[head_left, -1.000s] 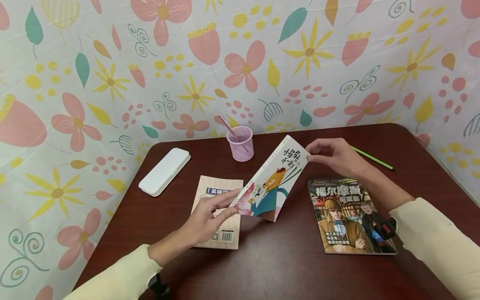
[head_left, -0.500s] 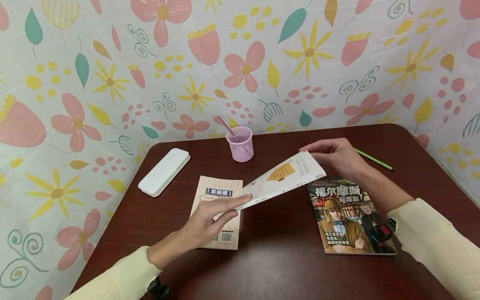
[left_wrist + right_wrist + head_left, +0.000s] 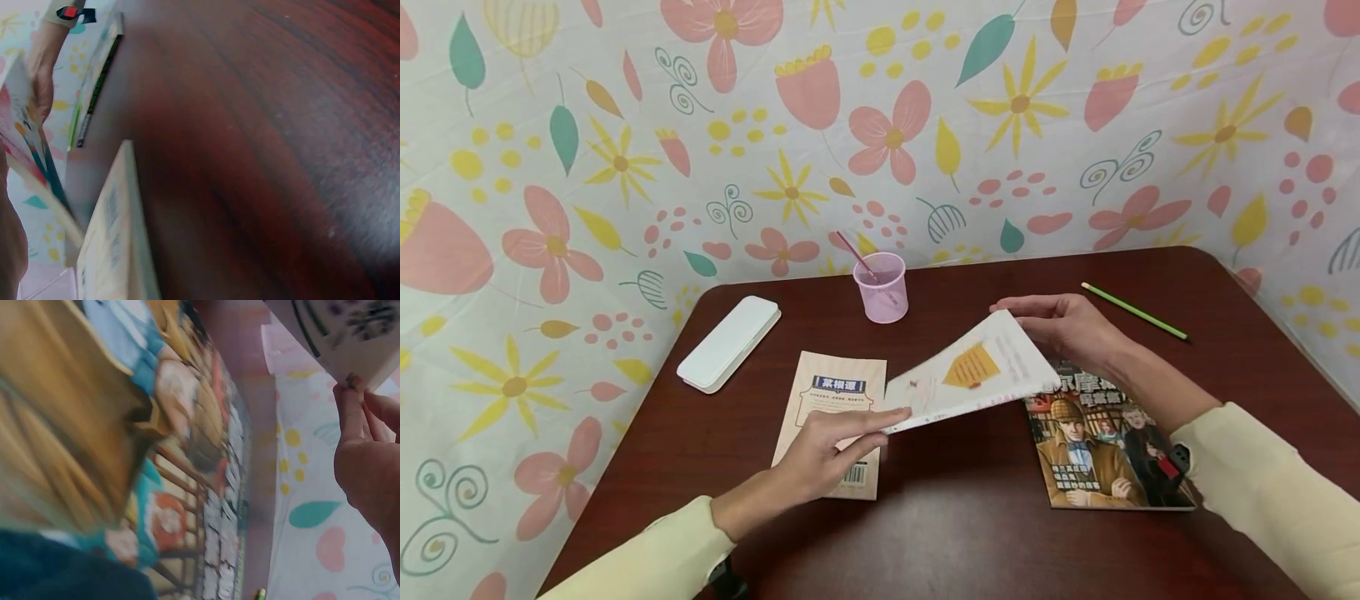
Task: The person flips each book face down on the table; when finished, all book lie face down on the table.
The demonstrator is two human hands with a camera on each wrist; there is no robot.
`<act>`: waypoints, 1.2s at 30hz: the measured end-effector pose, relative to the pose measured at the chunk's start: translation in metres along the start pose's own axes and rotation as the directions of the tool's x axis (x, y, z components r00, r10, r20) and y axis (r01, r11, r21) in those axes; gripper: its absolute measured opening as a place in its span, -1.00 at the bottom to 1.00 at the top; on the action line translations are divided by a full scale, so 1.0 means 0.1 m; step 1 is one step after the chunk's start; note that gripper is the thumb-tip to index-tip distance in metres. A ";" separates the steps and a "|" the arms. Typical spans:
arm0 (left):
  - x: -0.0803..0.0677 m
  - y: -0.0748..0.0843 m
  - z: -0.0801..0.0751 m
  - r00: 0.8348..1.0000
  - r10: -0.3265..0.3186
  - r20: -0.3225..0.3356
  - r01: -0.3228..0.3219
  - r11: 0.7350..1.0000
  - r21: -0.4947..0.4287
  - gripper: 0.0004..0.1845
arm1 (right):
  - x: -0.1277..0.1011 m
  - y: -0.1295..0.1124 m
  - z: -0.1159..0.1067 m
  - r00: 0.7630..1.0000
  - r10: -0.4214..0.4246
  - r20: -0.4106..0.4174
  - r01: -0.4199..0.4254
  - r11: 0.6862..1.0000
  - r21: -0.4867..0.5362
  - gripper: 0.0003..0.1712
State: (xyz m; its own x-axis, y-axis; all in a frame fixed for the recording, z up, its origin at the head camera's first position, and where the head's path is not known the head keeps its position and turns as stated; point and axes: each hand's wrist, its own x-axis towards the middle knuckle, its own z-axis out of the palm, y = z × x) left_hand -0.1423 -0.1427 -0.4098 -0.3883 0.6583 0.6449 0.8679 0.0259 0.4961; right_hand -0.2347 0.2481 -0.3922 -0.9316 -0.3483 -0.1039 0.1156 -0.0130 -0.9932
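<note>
Both hands hold a thin white picture book tilted above the table, its back cover with an orange patch turned up. My left hand pinches its near left corner between thumb and fingers. At the far right corner, my right hand pinches the edge; the right wrist view shows those fingertips at the corner, under the illustrated front cover. A beige book lies partly below the left hand. Below the right forearm lies a comic-style book with a man in a cap on it, its top edge partly covered.
A pink cup with a red pencil in it stands at the back of the dark wooden table. To the left lies a white pencil case, and to the back right a green pencil. Patterned cloth hangs behind.
The white book has turned over from its front cover to its back cover and come lower. My right hand has dipped slightly toward me, uncovering more of the green pencil.
</note>
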 end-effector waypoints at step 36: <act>-0.31 -0.05 0.72 0.986 -0.163 0.028 0.158 0.979 0.131 -0.64 | 0.08 0.40 0.09 0.994 -0.089 -0.057 0.048 0.861 -0.506 -0.58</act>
State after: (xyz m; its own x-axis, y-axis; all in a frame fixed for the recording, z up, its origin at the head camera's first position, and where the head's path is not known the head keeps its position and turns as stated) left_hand -0.1123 -0.1091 -0.4746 -0.5155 0.6658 0.5394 0.8288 0.2275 0.5113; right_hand -0.2345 0.2359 -0.4318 -0.9562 -0.2920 -0.0181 -0.1195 0.4463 -0.8869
